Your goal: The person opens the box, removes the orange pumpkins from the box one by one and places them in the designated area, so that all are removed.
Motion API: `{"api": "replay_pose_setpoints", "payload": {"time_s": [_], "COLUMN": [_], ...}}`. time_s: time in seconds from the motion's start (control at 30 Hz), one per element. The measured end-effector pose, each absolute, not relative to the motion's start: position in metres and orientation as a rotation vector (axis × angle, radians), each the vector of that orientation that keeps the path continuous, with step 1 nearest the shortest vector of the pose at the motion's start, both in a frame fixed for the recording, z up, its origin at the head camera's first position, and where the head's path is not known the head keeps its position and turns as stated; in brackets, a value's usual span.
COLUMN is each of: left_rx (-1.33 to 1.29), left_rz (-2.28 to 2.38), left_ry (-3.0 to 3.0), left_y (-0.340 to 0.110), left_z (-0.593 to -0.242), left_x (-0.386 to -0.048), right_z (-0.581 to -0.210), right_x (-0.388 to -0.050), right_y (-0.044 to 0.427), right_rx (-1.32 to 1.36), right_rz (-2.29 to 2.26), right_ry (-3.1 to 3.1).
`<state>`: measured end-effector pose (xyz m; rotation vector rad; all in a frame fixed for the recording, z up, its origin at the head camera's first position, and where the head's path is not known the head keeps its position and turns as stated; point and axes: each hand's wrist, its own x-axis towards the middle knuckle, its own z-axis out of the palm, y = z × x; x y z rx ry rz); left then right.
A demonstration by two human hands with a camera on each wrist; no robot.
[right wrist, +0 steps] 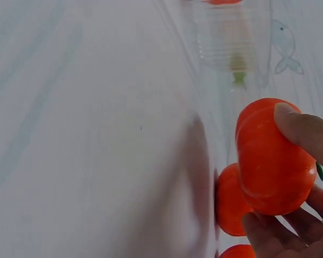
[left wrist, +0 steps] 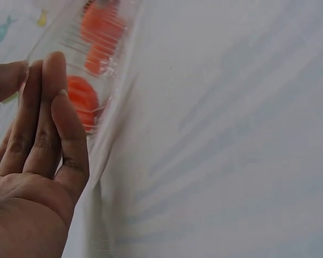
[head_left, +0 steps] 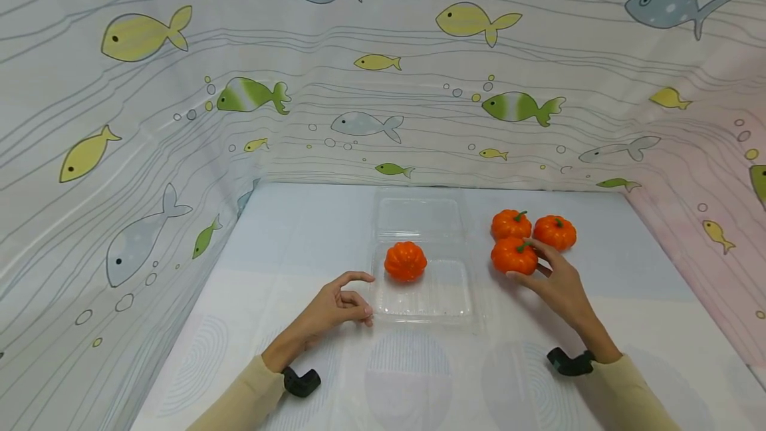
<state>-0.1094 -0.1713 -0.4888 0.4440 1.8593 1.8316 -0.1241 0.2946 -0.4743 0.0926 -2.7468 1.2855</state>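
My right hand (head_left: 558, 283) holds a small orange toy pumpkin (head_left: 513, 256) with a green stem, thumb on one side and fingers on the other. In the right wrist view this pumpkin (right wrist: 274, 158) appears raised off the table, its shadow below. Two more pumpkins lie just behind it, one at the back (head_left: 510, 225) and one to the right (head_left: 555, 233). A clear plastic clamshell box (head_left: 439, 291) lies with its lid spread back, a pumpkin (head_left: 405, 262) in its left part. Beside the box's left edge, my left hand (head_left: 335, 304) rests with loosely bent fingers, fingertips at the rim.
The white table (head_left: 287, 231) has a pale patterned cover. Behind it and along both sides hangs a fish-print curtain (head_left: 383, 92). The box lid (head_left: 419, 217) lies flat toward the back. Each wrist carries a black camera mount (head_left: 301, 382).
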Motion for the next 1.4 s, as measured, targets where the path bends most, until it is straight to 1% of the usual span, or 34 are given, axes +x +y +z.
{"api": "replay_pose_setpoints", "payload": {"time_s": [1.03, 1.4], "left_rx": [0.438, 0.440], "left_rz": [1.842, 1.838], "left_ry": [1.852, 1.857], "left_y": [-0.171, -0.171], "left_z": [-0.487, -0.486], "left_x": [-0.108, -0.107], "right_z": [-0.483, -0.481], "right_x": [-0.133, -0.131], "right_y": [0.309, 0.314], "right_rx": [-0.033, 0.032], "right_rz": [1.322, 1.329], "right_ry": [-2.861, -2.872]}}
